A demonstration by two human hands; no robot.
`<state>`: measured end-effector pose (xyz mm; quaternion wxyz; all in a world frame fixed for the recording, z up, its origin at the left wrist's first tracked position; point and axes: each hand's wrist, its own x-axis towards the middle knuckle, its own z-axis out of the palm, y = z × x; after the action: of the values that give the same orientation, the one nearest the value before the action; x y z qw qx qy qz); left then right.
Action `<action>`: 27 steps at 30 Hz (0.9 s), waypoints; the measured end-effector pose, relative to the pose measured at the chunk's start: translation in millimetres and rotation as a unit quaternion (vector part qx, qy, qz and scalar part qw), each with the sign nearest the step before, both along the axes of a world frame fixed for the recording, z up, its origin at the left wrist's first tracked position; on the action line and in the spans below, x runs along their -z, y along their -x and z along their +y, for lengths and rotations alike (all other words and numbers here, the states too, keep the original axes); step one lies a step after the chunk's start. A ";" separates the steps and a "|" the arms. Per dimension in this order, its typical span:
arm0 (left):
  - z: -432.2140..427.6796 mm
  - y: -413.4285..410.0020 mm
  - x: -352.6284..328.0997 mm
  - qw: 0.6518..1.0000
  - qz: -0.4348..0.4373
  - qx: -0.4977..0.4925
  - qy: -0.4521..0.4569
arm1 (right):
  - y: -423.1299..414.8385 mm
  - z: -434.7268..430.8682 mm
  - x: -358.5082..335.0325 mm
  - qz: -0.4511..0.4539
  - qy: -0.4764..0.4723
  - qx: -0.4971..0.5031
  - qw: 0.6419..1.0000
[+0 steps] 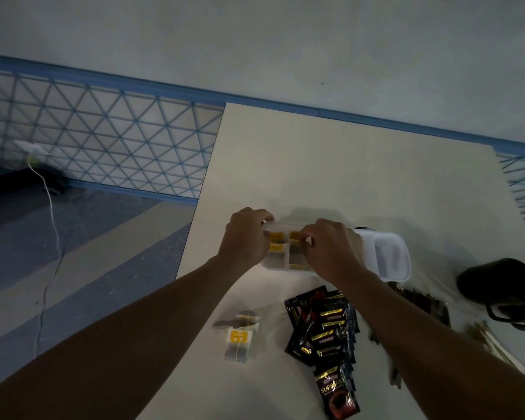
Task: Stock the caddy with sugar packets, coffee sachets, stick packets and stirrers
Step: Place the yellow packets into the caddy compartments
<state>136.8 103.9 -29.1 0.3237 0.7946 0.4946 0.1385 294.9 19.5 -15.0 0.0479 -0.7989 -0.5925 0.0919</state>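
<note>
1. Caddy (275, 262): one, clear plastic with dividers, standing on the white table (315, 165) between the two hands.
2. Left hand (245, 236): fingers curled round the caddy's far left corner, clamped on it.
3. Right hand (331, 250): fingers bent over the middle cells. Whether they pinch a packet or the divider cannot be told.
4. Yellow-labelled packets (277, 237): at least three labels show inside the caddy between the hands (the right hand covers the cells beneath it).
5. White tub (391, 256): one, just right of the right hand.
6. Black coffee sachets (325, 325): one overlapping heap, nearer the person than the right hand; number unreadable.
7. Loose packets (240, 338): one small stack, one yellow label up, lying between the forearms, nearer the person than the left hand.
8. Brown sticks (425, 301): blurred, right of the right forearm; uncounted.
</note>
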 end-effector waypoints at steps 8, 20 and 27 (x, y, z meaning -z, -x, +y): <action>1.6 8.9 -6.4 1.000 -0.024 -0.010 -0.006 | -2.8 -5.5 -2.7 0.027 0.013 0.004 1.000; -17.7 55.8 -36.0 0.999 -0.009 -0.043 0.008 | 12.4 -28.0 -39.6 0.045 -0.022 0.016 0.999; -54.2 87.4 -30.4 0.993 0.075 0.017 0.084 | 55.8 -54.9 -40.4 0.130 -0.010 -0.046 0.990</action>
<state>49.4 49.8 1.3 0.3535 0.7812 0.5137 0.0308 239.1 -35.4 25.5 0.1283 -0.7516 -0.6181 0.1913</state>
